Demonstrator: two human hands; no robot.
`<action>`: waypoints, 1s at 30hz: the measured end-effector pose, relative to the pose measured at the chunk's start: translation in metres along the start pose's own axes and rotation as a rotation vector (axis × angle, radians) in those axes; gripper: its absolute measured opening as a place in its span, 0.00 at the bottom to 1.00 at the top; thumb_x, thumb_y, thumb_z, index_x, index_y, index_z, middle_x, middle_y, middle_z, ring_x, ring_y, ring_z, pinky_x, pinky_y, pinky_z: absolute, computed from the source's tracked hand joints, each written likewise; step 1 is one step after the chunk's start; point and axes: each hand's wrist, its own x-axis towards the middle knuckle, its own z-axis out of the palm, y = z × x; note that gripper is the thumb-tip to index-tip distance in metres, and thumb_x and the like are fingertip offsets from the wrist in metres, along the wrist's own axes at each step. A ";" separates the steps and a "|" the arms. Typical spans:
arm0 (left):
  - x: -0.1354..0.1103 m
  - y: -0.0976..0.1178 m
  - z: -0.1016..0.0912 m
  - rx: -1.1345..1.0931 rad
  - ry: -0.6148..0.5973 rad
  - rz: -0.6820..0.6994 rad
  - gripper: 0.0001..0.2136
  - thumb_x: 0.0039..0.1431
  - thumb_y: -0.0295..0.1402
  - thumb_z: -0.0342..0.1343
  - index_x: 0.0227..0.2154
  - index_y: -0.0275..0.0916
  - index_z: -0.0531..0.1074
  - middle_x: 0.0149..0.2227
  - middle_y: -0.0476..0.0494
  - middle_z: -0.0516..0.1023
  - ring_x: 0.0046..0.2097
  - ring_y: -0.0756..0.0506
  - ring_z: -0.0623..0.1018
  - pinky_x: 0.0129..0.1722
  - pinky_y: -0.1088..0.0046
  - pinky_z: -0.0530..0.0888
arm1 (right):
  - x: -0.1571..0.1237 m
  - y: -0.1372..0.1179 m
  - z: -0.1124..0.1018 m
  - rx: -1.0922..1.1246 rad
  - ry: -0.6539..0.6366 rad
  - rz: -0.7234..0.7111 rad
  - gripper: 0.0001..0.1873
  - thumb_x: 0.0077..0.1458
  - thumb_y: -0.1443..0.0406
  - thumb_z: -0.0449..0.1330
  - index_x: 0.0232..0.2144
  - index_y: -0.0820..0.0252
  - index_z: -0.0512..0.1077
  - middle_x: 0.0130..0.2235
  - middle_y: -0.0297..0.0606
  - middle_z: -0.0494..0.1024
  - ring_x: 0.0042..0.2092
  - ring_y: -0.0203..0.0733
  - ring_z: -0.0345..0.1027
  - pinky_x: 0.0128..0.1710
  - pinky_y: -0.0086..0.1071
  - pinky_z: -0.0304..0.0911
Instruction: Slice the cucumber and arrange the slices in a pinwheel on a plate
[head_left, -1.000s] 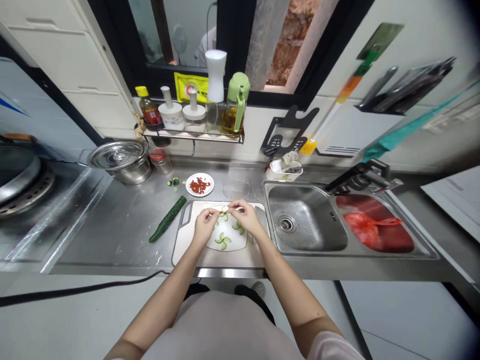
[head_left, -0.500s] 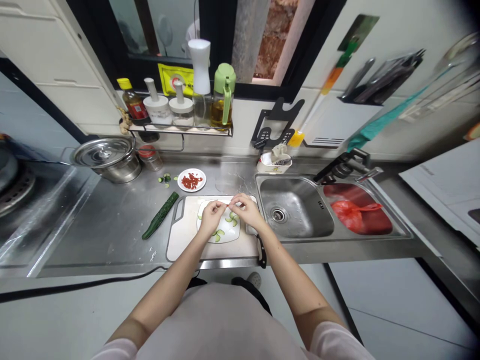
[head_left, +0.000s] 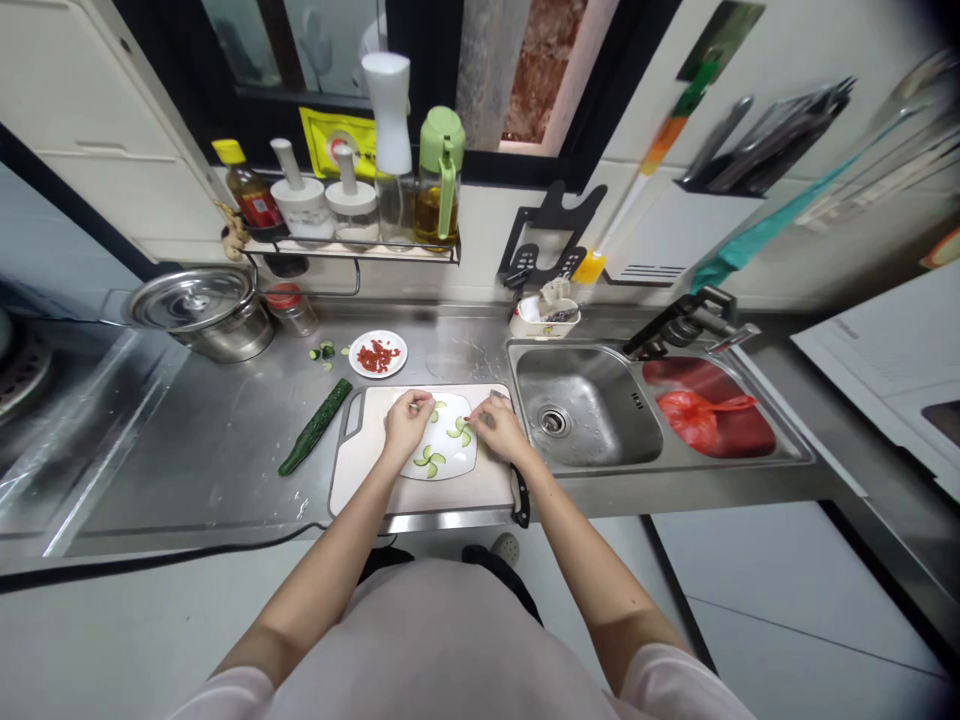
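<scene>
A squarish white plate (head_left: 454,464) lies on the white cutting board (head_left: 360,478). Thin cucumber slices (head_left: 430,462) form small pinwheels on it. At the plate's right side, my right hand (head_left: 498,424) pinches a small red goji berry (head_left: 466,419) beside one pinwheel. My left hand (head_left: 406,422) hovers over the left part of the plate with fingertips pressed together; whatever may be between them is too small to make out. Behind the board is a round white dish (head_left: 358,366) of red goji berries (head_left: 377,356). A whole cucumber (head_left: 316,428) rests left of the board.
A black-handled knife (head_left: 520,497) lies along the board's right edge. To the right is a steel sink (head_left: 600,400), with a red plastic bag (head_left: 694,420) in its second basin. A lidded pot (head_left: 225,325), a red-capped jar (head_left: 292,308) and cucumber scraps (head_left: 324,352) are at the back left.
My hands were together over the plate, fingertips meeting at a small red piece. Now they are apart, the left further left and the right slightly right, with the goji berry in the right.
</scene>
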 end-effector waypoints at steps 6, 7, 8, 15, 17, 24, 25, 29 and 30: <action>-0.005 0.000 0.013 0.318 -0.071 0.065 0.05 0.55 0.36 0.57 0.33 0.43 0.75 0.33 0.47 0.77 0.40 0.43 0.73 0.41 0.68 0.62 | -0.003 0.007 0.010 -0.169 -0.098 0.042 0.07 0.57 0.64 0.57 0.30 0.58 0.75 0.38 0.39 0.72 0.44 0.44 0.59 0.44 0.34 0.56; -0.006 0.000 0.016 0.357 -0.088 0.067 0.05 0.55 0.36 0.57 0.33 0.43 0.75 0.34 0.46 0.77 0.41 0.42 0.73 0.42 0.67 0.62 | -0.003 0.007 0.012 -0.195 -0.107 0.044 0.07 0.57 0.64 0.57 0.31 0.58 0.75 0.38 0.39 0.72 0.44 0.44 0.59 0.44 0.34 0.56; -0.007 0.000 0.019 0.391 -0.106 0.066 0.05 0.55 0.36 0.57 0.33 0.43 0.75 0.34 0.46 0.77 0.41 0.42 0.73 0.43 0.66 0.61 | -0.003 0.007 0.013 -0.219 -0.115 0.044 0.07 0.58 0.64 0.57 0.31 0.58 0.75 0.38 0.39 0.72 0.44 0.44 0.59 0.44 0.34 0.56; -0.008 0.000 0.034 0.564 -0.235 0.039 0.07 0.56 0.38 0.57 0.33 0.42 0.74 0.36 0.44 0.77 0.43 0.40 0.71 0.44 0.64 0.59 | -0.005 0.006 0.020 -0.338 -0.159 0.047 0.09 0.60 0.63 0.56 0.32 0.58 0.75 0.40 0.40 0.71 0.44 0.45 0.58 0.44 0.34 0.53; -0.008 0.002 0.036 0.604 -0.272 0.013 0.07 0.56 0.39 0.57 0.34 0.43 0.74 0.37 0.45 0.77 0.44 0.41 0.71 0.45 0.63 0.59 | -0.005 0.005 0.020 -0.351 -0.171 0.046 0.09 0.60 0.63 0.55 0.33 0.58 0.74 0.40 0.40 0.71 0.44 0.45 0.57 0.44 0.35 0.52; -0.009 0.004 0.044 0.651 -0.322 -0.008 0.06 0.58 0.38 0.56 0.35 0.44 0.74 0.41 0.45 0.77 0.47 0.40 0.70 0.46 0.62 0.58 | -0.004 0.004 0.022 -0.379 -0.192 0.043 0.10 0.61 0.63 0.54 0.33 0.58 0.75 0.41 0.40 0.71 0.45 0.45 0.57 0.44 0.35 0.52; -0.010 0.004 0.045 0.656 -0.322 -0.004 0.06 0.58 0.38 0.55 0.35 0.43 0.74 0.42 0.44 0.77 0.47 0.39 0.70 0.46 0.62 0.58 | -0.004 0.004 0.022 -0.385 -0.192 0.044 0.10 0.61 0.63 0.54 0.33 0.58 0.75 0.41 0.40 0.71 0.45 0.45 0.57 0.44 0.35 0.51; -0.010 0.003 0.048 0.670 -0.320 0.010 0.06 0.58 0.38 0.55 0.34 0.43 0.74 0.42 0.44 0.77 0.48 0.39 0.70 0.46 0.62 0.58 | -0.003 0.004 0.022 -0.408 -0.194 0.039 0.10 0.61 0.63 0.54 0.34 0.58 0.75 0.41 0.40 0.71 0.46 0.46 0.56 0.44 0.36 0.51; -0.010 0.003 0.049 0.675 -0.321 0.009 0.06 0.58 0.38 0.56 0.34 0.43 0.74 0.42 0.44 0.77 0.48 0.39 0.70 0.46 0.62 0.58 | -0.003 0.003 0.022 -0.410 -0.195 0.036 0.10 0.61 0.63 0.54 0.34 0.58 0.75 0.41 0.40 0.71 0.46 0.46 0.56 0.44 0.36 0.51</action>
